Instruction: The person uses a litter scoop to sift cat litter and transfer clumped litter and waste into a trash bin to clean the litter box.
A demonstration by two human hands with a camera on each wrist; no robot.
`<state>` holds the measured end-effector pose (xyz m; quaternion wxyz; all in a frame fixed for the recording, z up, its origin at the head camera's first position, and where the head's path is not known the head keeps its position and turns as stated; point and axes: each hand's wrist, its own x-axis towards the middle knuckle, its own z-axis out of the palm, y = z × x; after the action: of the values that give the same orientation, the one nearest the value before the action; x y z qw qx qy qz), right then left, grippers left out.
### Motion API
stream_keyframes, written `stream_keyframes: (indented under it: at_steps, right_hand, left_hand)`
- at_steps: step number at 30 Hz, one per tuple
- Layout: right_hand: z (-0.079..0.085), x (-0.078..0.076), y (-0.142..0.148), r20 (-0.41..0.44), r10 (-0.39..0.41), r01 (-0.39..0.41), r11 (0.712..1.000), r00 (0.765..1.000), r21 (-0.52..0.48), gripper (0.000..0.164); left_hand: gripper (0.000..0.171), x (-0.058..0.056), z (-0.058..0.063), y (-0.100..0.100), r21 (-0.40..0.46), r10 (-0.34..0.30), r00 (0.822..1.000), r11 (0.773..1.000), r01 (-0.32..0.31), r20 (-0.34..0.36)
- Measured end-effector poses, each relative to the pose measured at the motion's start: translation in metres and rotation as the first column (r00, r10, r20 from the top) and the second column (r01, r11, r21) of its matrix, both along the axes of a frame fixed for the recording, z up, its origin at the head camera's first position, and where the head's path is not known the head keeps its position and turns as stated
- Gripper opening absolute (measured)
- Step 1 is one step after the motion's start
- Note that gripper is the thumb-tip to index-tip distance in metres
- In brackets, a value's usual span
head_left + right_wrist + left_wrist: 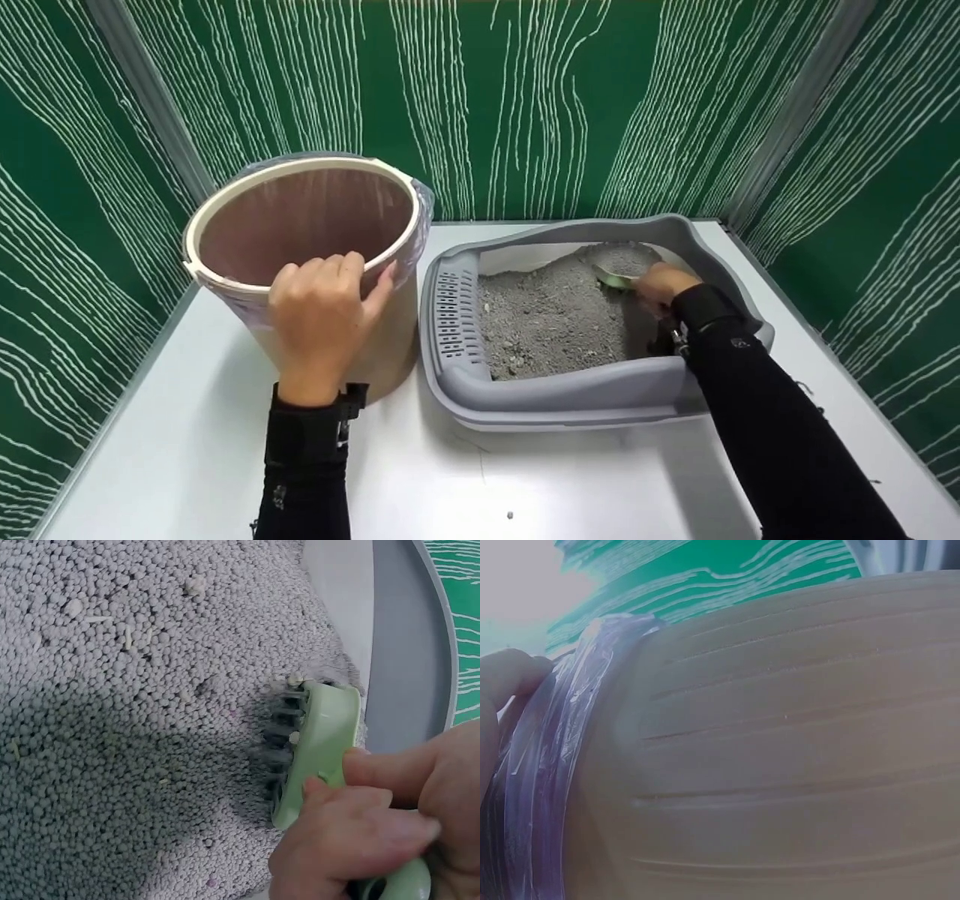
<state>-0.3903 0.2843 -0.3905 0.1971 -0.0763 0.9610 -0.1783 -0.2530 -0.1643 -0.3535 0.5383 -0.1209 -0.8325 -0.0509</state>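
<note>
Head view: scooping litter beside a held bin.
Left hand (pixel 322 319) gripped the bin (pixel 300 225) rim at 6 o'clock; right hand (pixel 664 283) clutched the scoop (pixel 315 750), buried in litter (pixel 551 315) — a tilted lift could spill granules onto the bench (pixel 525 480).

This is looking like a staged recording booth rather than a lived-in home: green panels (pixel 517 105) printed with white wavy lines are closing in a plain white table (pixel 187 450) on three sides, with metal posts (pixel 150 97) standing at the corners. Household pet-care items are sitting on it, a grey litter box (pixel 570 390) filled with grey granules (pixel 135 690) and a beige bin (pixel 375 360) lined with a clear bag (pixel 547 787).
</note>
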Motion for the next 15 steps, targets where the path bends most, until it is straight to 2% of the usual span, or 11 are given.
stream_keyframes:
  at_steps: [1, 3, 4, 5, 9, 12, 15]
  right_hand:
    - [0.0002, 0.0015, 0.0007, 0.019, -0.027, 0.027, 0.999, 0.999, -0.028, 0.032]
    - [0.0003, 0.0031, 0.0, 0.07, -0.161, 0.171, 0.973, 0.984, -0.158, 0.035]
    - [0.0006, 0.0037, 0.0003, 0.073, -0.165, 0.175, 0.971, 0.984, -0.162, 0.034]
    - [0.001, 0.0042, 0.0008, 0.066, -0.161, 0.17, 0.974, 0.985, -0.15, 0.037]
    - [0.0022, 0.0046, 0.0048, 0.009, -0.063, 0.064, 0.995, 0.998, -0.074, 0.048]
    - [0.0031, 0.0031, 0.0076, -0.023, 0.008, -0.008, 1.0, 1.0, -0.013, 0.049]
    - [0.0052, 0.003, 0.007, -0.013, 0.029, -0.029, 1.0, 1.0, -0.005, 0.05]
  left_hand:
    - [0.043, 0.0, 0.0004, 0.0004, 0.0, -0.001, 1.0, 1.0, 0.001, 0.002]
    - [0.043, 0.0002, 0.0004, 0.0001, -0.001, -0.001, 1.0, 1.0, 0.001, 0.0]
    - [0.043, 0.0003, 0.0003, 0.0001, -0.001, 0.0, 1.0, 1.0, 0.0, -0.001]
    - [0.043, 0.0003, 0.0003, 0.0002, -0.002, -0.001, 1.0, 1.0, 0.001, -0.002]
    - [0.043, 0.0, 0.0003, 0.001, -0.009, 0.001, 1.0, 1.0, -0.001, -0.004]
    - [0.043, -0.0001, 0.0004, 0.0012, -0.011, 0.0, 1.0, 1.0, 0.0, -0.001]
    - [0.043, -0.0002, 0.0006, 0.0015, -0.011, -0.001, 1.0, 1.0, 0.001, -0.006]
